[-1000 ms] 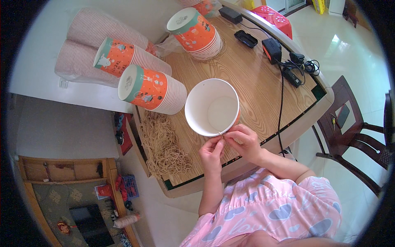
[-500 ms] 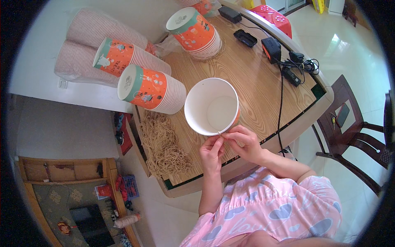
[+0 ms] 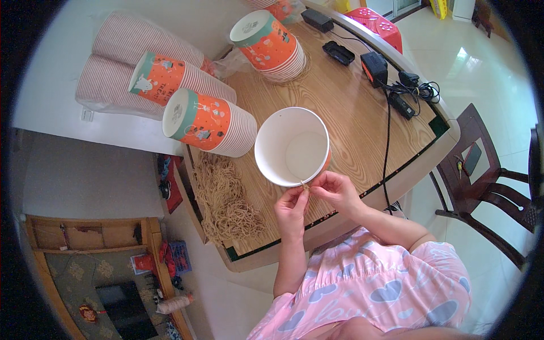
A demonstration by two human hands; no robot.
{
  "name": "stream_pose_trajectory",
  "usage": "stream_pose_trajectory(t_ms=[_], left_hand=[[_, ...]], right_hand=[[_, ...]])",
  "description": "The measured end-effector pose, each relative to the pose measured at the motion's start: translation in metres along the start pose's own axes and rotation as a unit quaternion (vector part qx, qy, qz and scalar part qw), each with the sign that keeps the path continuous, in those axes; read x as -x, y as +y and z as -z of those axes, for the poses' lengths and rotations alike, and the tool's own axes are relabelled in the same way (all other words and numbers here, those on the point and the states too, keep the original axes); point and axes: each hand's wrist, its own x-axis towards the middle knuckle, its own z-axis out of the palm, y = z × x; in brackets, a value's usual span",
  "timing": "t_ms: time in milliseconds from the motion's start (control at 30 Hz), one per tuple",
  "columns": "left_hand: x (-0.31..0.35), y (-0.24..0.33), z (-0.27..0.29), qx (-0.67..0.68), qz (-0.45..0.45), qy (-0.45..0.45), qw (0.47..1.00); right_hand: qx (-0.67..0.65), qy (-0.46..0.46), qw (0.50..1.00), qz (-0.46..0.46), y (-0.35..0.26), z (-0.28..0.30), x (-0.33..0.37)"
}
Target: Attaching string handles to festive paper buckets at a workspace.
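I see a white-lined paper bowl (image 3: pixel 292 146) with an orange outside tipped on its side on the wooden tabletop (image 3: pixel 351 119), its open mouth facing up toward me. Right at its near rim my two hands meet. Between their fingertips is a thin tan rubber band (image 3: pixel 305 185), touching the bowl's lower edge; it is too small for me to tell how it loops. My left hand (image 3: pixel 292 205) has thumb and forefinger pinched together on the band, and my right hand (image 3: pixel 335 190) is pinched on it too, from the other side, fingers curled. The hands touch each other at the tips.

Just left of the hands a loose heap of rubber bands (image 3: pixel 226 198) lies along the tabletop's near-left edge. Beyond the bowl, to the left, a stack of orange bowls (image 3: pixel 209 122) lies on its side, with a second stack (image 3: pixel 170 82) behind it and a wrapped sleeve of striped cups (image 3: pixel 122 62) farther out on a white surface. Another stack of bowls (image 3: pixel 272 44) stands at the far side of the tabletop.

To the right lie black chargers (image 3: pixel 374 67) and a tangle of black cable (image 3: pixel 416 90), with one cable running down off the edge. A red box (image 3: pixel 378 25) sits at the far corner. A dark wooden chair (image 3: pixel 481 181) stands well apart on the tiled floor (image 3: pixel 487 73).
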Motion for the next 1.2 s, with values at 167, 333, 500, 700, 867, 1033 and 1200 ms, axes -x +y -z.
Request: stream_pose_trajectory(t_ms=[167,333,500,700,867,1033,1200], left_hand=[[-0.002,-0.006,-0.003,-0.106,-0.133,0.034,0.985],[-0.002,0.001,-0.001,-0.042,-0.018,0.004,0.999],[-0.003,0.002,0.002,-0.018,-0.004,-0.018,1.000],[-0.005,0.004,0.005,-0.034,0.002,-0.027,0.999],[-0.004,0.002,0.003,-0.050,0.000,-0.013,0.999],[-0.004,0.001,0.002,-0.025,0.001,-0.014,1.000],[-0.004,-0.001,0.005,-0.029,-0.001,-0.010,1.000]], right_hand=[[-0.012,-0.011,1.000,0.003,0.002,-0.001,-0.001],[-0.076,-0.008,0.997,-0.010,0.000,0.000,-0.002],[-0.031,-0.022,0.999,0.002,0.000,0.000,-0.003],[0.000,-0.033,0.999,0.013,0.003,0.004,-0.004],[0.009,0.004,0.999,0.031,0.004,0.001,-0.004],[0.143,0.019,0.988,0.059,0.012,0.003,-0.002],[0.122,0.009,0.992,0.045,0.005,0.001,0.000]])
